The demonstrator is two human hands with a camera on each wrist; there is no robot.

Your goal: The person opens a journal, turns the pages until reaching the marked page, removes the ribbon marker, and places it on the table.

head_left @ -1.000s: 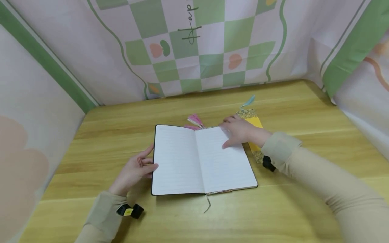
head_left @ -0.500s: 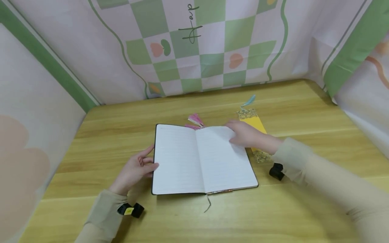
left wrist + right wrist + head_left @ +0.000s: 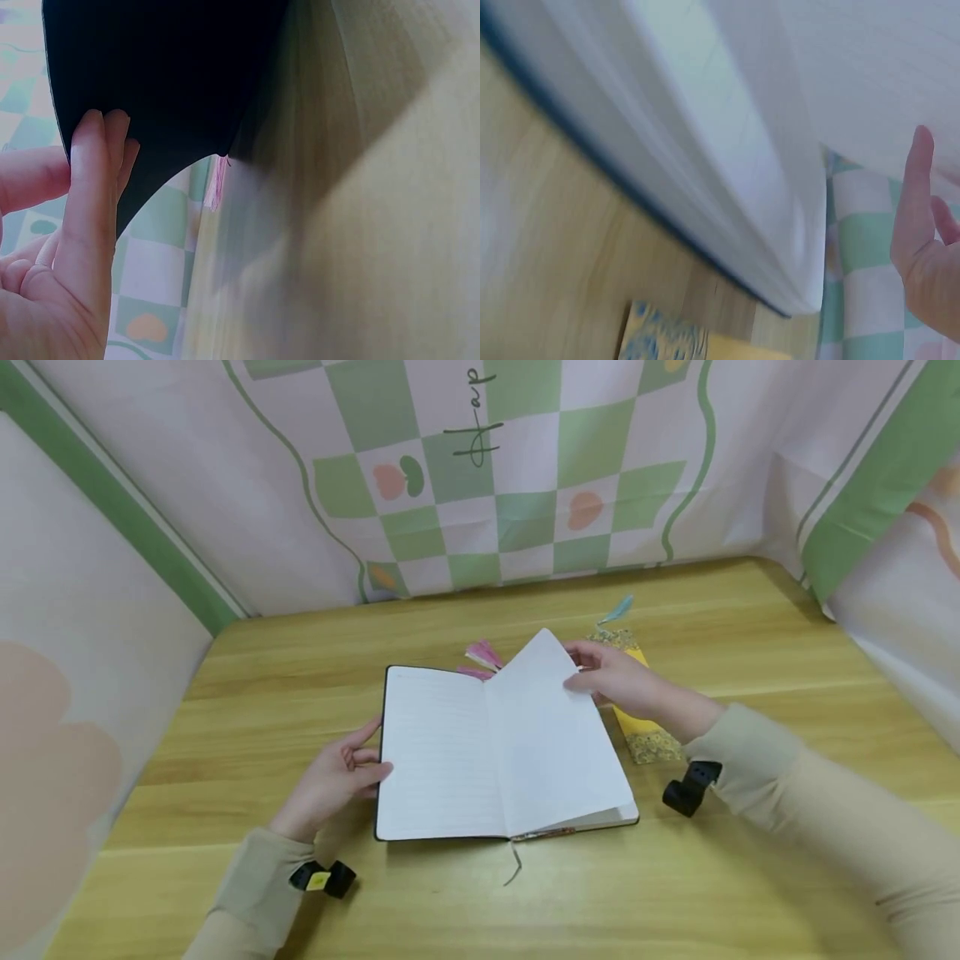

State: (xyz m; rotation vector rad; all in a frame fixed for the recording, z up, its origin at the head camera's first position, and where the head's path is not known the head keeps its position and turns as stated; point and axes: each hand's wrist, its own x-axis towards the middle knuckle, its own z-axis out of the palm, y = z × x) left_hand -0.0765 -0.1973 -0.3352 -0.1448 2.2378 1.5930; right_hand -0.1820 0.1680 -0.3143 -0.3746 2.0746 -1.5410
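A notebook [image 3: 442, 752] with a black cover [image 3: 165, 75] lies open on the table. My left hand [image 3: 330, 785] pinches its left edge, thumb over the page and fingers behind the cover, which is raised off the wood in the left wrist view. At the upper right, my right hand [image 3: 618, 681] holds the edge of a right-hand page [image 3: 547, 718], thumb on top. That page's top corner stands up and its lower edge is parted from the page block [image 3: 727, 135]. Pink tassels [image 3: 483, 653] show above the spine, and a colourful strip [image 3: 551, 833] peeks out below.
A yellow bookmark [image 3: 637, 722] with patterned ends lies right of the notebook, partly behind the right hand, its blue tassel [image 3: 618, 608] pointing away. A thin ribbon [image 3: 516, 860] trails from the spine. A checked curtain [image 3: 525, 518] hangs behind the wooden table [image 3: 450, 910].
My right hand has slid right from the page's top, and the page's upper corner has lifted. The left hand keeps its hold on the cover.
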